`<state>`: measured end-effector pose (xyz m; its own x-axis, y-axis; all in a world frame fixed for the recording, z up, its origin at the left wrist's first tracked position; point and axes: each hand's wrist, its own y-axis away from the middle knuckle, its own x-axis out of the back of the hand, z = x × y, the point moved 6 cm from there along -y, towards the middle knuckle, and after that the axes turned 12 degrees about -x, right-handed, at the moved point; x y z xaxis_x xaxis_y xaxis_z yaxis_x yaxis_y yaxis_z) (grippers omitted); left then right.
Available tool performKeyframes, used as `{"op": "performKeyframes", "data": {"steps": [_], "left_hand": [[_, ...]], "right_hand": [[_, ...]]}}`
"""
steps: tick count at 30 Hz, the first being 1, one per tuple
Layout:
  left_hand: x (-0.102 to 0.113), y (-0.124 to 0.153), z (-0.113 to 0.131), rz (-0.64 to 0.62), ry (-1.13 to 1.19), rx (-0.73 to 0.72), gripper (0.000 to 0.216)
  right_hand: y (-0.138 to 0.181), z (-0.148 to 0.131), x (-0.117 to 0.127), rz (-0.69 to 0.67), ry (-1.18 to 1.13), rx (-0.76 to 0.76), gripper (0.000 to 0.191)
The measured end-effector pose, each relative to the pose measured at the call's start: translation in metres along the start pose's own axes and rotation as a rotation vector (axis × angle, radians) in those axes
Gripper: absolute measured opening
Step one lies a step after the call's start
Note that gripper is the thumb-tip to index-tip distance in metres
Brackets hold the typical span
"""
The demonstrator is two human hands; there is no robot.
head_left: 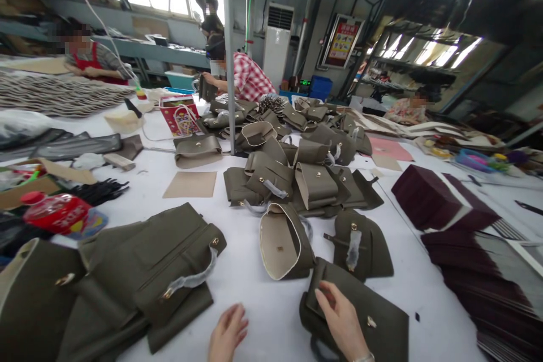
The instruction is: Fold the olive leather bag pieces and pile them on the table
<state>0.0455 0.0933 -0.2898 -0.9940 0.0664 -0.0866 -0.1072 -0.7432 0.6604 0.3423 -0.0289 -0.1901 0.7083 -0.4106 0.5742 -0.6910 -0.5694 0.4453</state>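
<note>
Lying beneath the person's right hand (340, 314) is a dark olive, leather-look bag (384, 301), gold metal clasp (371, 322) already fitted; what remains, I can't tell. Its long edge slants from far left to near right, clasp upward. Right fingers bend loosely, unclamped; the left hand (229, 329), fingers slightly parted, hangs empty over the white tabletop (265, 334).

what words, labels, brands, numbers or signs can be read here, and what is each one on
No text reads clearly enough to quote.
Red plastic bottle: large white lettering, too blurred and turned to read.
Red-and-yellow framed wall poster: characters too blurred.
Small glowing green sign: too small.
Small patch inside the open olive-green bag: no lettering can be made out.
</note>
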Motion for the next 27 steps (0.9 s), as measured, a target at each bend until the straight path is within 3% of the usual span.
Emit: {"op": "performKeyframes", "data": {"steps": [1,3,5,8,12,15,19,24,27], "left_hand": [[-0.032,-0.001,0.003,-0.053,-0.01,0.1,0.042],[-0.084,-0.008,0.02,-0.208,0.013,0.118,0.056],[-0.119,-0.019,0.03,-0.317,0.034,0.139,0.056],[-0.148,-0.036,0.04,-0.374,-0.011,0.114,0.038],[-0.163,-0.051,0.069,-0.308,-0.218,-0.034,0.032],[-0.159,-0.057,0.118,-0.282,-0.314,-0.179,0.028],[-0.134,-0.063,0.21,-0.277,-0.387,-0.355,0.027],[-0.082,-0.054,0.323,-0.175,-0.511,-0.531,0.038],[-0.031,-0.054,0.364,-0.052,-0.542,-0.598,0.03]], "right_hand": [[0.006,0.007,-0.002,-0.004,0.005,0.004,0.061],[0.017,0.022,0.004,0.021,0.031,0.018,0.059],[0.026,0.041,0.02,0.076,0.052,0.015,0.058],[0.037,0.077,0.055,0.176,0.021,-0.052,0.06],[0.049,0.122,0.087,0.269,-0.01,-0.138,0.061],[0.055,0.143,0.086,0.276,0.006,-0.153,0.06],[0.056,0.146,0.07,0.278,0.062,-0.072,0.052],[0.046,0.132,0.058,0.267,0.097,-0.015,0.046],[0.038,0.124,0.062,0.285,0.101,0.017,0.046]]}}
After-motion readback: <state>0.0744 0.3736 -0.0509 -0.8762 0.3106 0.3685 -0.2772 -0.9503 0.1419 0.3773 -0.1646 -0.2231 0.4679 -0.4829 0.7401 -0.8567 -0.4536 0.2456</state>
